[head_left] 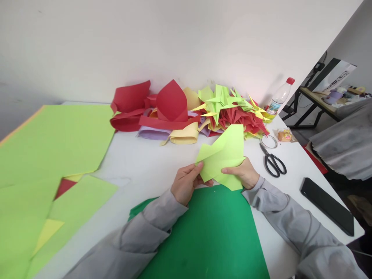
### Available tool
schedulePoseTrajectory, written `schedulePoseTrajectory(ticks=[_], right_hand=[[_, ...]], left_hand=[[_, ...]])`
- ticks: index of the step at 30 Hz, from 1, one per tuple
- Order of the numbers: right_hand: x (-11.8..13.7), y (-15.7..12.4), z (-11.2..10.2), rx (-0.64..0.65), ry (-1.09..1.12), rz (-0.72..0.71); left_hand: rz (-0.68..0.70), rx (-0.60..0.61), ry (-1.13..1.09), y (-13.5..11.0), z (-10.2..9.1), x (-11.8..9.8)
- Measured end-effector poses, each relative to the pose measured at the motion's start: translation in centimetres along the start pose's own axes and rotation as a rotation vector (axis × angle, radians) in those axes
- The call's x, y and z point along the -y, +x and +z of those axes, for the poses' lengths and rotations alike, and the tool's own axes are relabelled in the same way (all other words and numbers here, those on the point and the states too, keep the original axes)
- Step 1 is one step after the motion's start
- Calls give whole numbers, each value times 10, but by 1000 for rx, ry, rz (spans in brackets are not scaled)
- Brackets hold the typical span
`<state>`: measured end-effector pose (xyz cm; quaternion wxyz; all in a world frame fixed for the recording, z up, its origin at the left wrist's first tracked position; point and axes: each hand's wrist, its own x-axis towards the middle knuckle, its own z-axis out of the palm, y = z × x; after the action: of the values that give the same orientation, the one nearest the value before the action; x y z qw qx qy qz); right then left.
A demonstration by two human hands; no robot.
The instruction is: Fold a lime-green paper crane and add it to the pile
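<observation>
The work in hand looks partway along, as far as can be judged: the light yellow-green sheet of paper [223, 159] already carries creases and a folded-over flap, yet its corners stick out unevenly and it has not been pressed flat. Behind it, spiky folded yellow-green paper shapes [221, 99] and pleated red paper shapes [241, 118] lie heaped and look finished, while large flat light-green paper sheets [58, 143] at the left of the white counter [145, 162] appear uncut. How many folds are left cannot be told. The creased sheet is held up between both hands, over the far edge of a big dark-green sheet [203, 232]. The left hand [186, 182] pinches its lower left edge between thumb and fingers; the right hand [244, 173] grips its right side, thumb across the front, fingers mostly hidden behind.
</observation>
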<state>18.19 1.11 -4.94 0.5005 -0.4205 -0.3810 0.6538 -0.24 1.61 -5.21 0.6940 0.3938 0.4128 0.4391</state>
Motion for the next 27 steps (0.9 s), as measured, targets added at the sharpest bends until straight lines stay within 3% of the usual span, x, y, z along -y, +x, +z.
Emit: schedulePoseTrajectory(ticks=[8, 21, 27], right_hand=[[0, -2, 3, 11, 14, -18], [-5, -9, 19, -113, 85, -99], [-10, -11, 26, -183, 174, -117]], left_hand=[[59, 107, 224, 1, -3, 4], [138, 116, 192, 2, 0, 4], [98, 205, 296, -1, 2, 4]])
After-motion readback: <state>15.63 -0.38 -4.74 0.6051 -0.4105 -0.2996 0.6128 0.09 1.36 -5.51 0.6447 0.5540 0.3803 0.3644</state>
